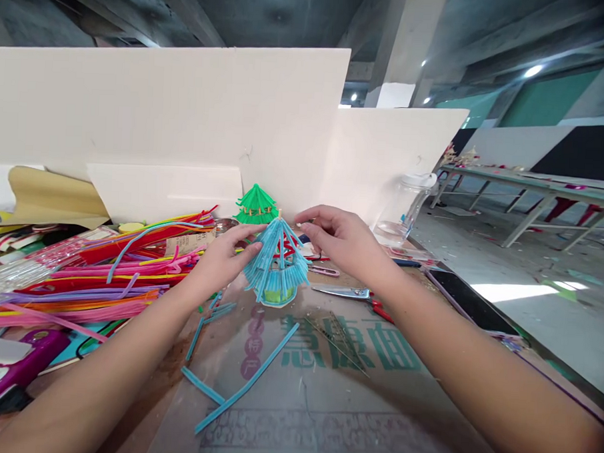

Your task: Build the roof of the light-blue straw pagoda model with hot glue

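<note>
Left hand [225,255] is in at the blue pipe-cleaner pagoda [276,269], fingers curled loosely, tips against the left slope of its roof; whether they pinch a strand or only press, I cannot tell. Right hand [342,245] sits on the other side, half open with the fingers spread and slightly bent; its thumb and forefinger are near the peak, close enough to touch, with nothing held inside the palm.

The pagoda stands upright between the two hands on the printed sheet [324,401] that covers the surface, its red frame showing through the blue fringe. By the look of it, this is the shaping stage, with the roof strands being set and evened. The next move calls for a light two-sided touch, steadying one slope while nudging the other, so that the little tower neither tips nor splays.

Working outward, cut blue lengths [245,384] lie loose in front; scissors [346,293] rest just right of the model, under the right wrist; a finished green pagoda [256,206] stands behind against the white board [187,114]; a heap of coloured pipe cleaners [104,271] is stacked to the left; a clear jar [406,204] and a dark phone [466,300] lie off to the right.
</note>
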Demonstrator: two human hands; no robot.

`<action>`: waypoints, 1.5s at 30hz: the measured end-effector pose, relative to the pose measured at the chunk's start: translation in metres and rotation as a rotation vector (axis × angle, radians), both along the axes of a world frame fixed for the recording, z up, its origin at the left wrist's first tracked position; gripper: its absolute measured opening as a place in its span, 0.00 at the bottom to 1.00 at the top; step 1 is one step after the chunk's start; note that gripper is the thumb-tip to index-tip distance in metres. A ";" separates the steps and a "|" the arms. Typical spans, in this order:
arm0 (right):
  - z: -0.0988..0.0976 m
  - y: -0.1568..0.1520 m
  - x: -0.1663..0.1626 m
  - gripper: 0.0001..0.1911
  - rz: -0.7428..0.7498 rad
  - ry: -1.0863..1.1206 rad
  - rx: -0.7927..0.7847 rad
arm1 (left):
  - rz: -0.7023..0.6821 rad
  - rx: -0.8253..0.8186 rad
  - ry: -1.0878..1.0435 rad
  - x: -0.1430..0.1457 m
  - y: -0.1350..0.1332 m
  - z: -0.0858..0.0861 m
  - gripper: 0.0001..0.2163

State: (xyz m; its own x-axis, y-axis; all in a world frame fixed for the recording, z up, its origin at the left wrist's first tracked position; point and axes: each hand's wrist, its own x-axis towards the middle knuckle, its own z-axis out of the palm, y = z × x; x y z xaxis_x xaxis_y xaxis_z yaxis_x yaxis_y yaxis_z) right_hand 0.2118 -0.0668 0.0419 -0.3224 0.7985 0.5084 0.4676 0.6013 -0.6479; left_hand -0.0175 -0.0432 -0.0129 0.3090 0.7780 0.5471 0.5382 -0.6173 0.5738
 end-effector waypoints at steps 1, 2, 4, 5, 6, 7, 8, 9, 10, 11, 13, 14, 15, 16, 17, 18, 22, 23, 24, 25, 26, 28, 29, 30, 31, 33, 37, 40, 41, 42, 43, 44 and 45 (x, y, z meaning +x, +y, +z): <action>0.001 0.002 -0.001 0.11 0.000 -0.026 0.000 | 0.002 -0.005 -0.019 0.000 0.001 0.000 0.19; 0.001 0.004 -0.001 0.12 -0.003 -0.056 0.008 | 0.006 -0.007 -0.039 -0.001 0.002 -0.001 0.19; 0.002 0.007 0.000 0.12 -0.010 -0.120 0.040 | 0.013 -0.015 -0.062 -0.002 0.004 -0.002 0.18; 0.002 0.008 0.001 0.12 -0.004 -0.150 0.059 | 0.009 -0.027 -0.066 -0.003 0.005 -0.002 0.18; 0.002 0.008 0.003 0.12 0.010 -0.182 0.073 | 0.001 -0.043 -0.070 -0.003 0.006 -0.002 0.18; 0.002 0.007 0.005 0.12 0.026 -0.213 0.081 | -0.009 -0.059 -0.071 -0.004 0.006 -0.002 0.19; 0.002 0.006 0.008 0.12 0.039 -0.245 0.084 | -0.018 -0.071 -0.070 -0.004 0.006 -0.002 0.19; 0.001 0.004 0.012 0.12 0.041 -0.278 0.079 | -0.025 -0.081 -0.069 -0.005 0.006 -0.002 0.19; 0.000 0.001 0.017 0.12 0.031 -0.312 0.070 | -0.026 -0.087 -0.065 -0.005 0.006 -0.001 0.20; -0.002 -0.002 0.023 0.12 0.014 -0.344 0.056 | -0.022 -0.087 -0.062 -0.005 0.006 0.000 0.20; -0.011 -0.006 0.039 0.12 -0.008 -0.418 0.013 | -0.006 -0.083 -0.042 -0.006 0.005 0.005 0.20; -0.017 -0.008 0.050 0.12 0.005 -0.465 -0.017 | 0.013 -0.078 -0.029 -0.006 0.004 0.009 0.19; -0.025 -0.008 0.061 0.12 0.028 -0.530 -0.050 | 0.038 -0.076 -0.007 -0.007 0.003 0.012 0.19; -0.033 -0.008 0.074 0.11 0.040 -0.608 -0.089 | 0.074 -0.079 0.012 -0.009 0.003 0.015 0.18; -0.042 -0.007 0.087 0.11 0.018 -0.664 -0.105 | 0.114 -0.098 0.027 -0.010 0.003 0.018 0.18; -0.051 -0.006 0.100 0.12 -0.021 -0.726 -0.127 | 0.148 -0.127 0.035 -0.012 0.002 0.019 0.17; -0.081 0.002 0.146 0.23 -0.087 -0.929 -0.167 | 0.196 -0.223 -0.042 -0.016 -0.003 0.008 0.19; -0.087 0.003 0.154 0.26 -0.073 -0.938 -0.174 | 0.177 -0.246 -0.039 -0.015 -0.005 0.002 0.20; -0.092 0.004 0.160 0.28 -0.084 -0.935 -0.181 | 0.166 -0.263 -0.032 -0.014 -0.009 -0.005 0.22; -0.096 0.004 0.164 0.30 -0.105 -0.934 -0.186 | 0.150 -0.279 -0.022 -0.011 -0.012 -0.012 0.23; -0.098 0.004 0.167 0.31 -0.133 -0.934 -0.189 | 0.135 -0.298 -0.012 -0.009 -0.016 -0.020 0.24; -0.102 0.003 0.168 0.31 -0.169 -0.948 -0.182 | 0.115 -0.301 -0.005 -0.005 -0.022 -0.032 0.24; -0.104 0.002 0.168 0.30 -0.162 -0.956 -0.176 | 0.104 -0.288 -0.016 -0.004 -0.024 -0.038 0.25; -0.104 0.002 0.167 0.30 -0.144 -0.957 -0.175 | 0.083 -0.264 -0.046 -0.004 -0.026 -0.043 0.26; -0.105 0.002 0.166 0.30 -0.126 -0.948 -0.174 | 0.060 -0.228 -0.073 -0.005 -0.027 -0.048 0.26; -0.104 0.003 0.166 0.28 -0.117 -0.910 -0.159 | -0.018 -0.210 -0.104 -0.008 -0.027 -0.055 0.26; -0.090 0.000 0.173 0.22 -0.120 -0.818 -0.143 | -0.107 -0.267 -0.158 -0.012 -0.026 -0.062 0.28; -0.067 -0.011 0.172 0.25 -0.009 -0.731 -0.276 | -0.085 -0.260 -0.210 -0.008 -0.025 -0.065 0.28; -0.060 -0.016 0.168 0.26 0.040 -0.694 -0.316 | -0.084 -0.264 -0.237 -0.006 -0.024 -0.066 0.29; -0.053 -0.019 0.162 0.26 0.084 -0.659 -0.337 | -0.090 -0.270 -0.277 -0.004 -0.023 -0.068 0.29; -0.048 -0.022 0.154 0.25 0.127 -0.635 -0.350 | -0.096 -0.275 -0.329 -0.002 -0.022 -0.070 0.30; -0.043 -0.024 0.145 0.23 0.166 -0.623 -0.354 | -0.108 -0.277 -0.376 0.000 -0.021 -0.073 0.31; -0.040 -0.024 0.136 0.22 0.197 -0.628 -0.351 | -0.119 -0.275 -0.411 0.002 -0.020 -0.076 0.31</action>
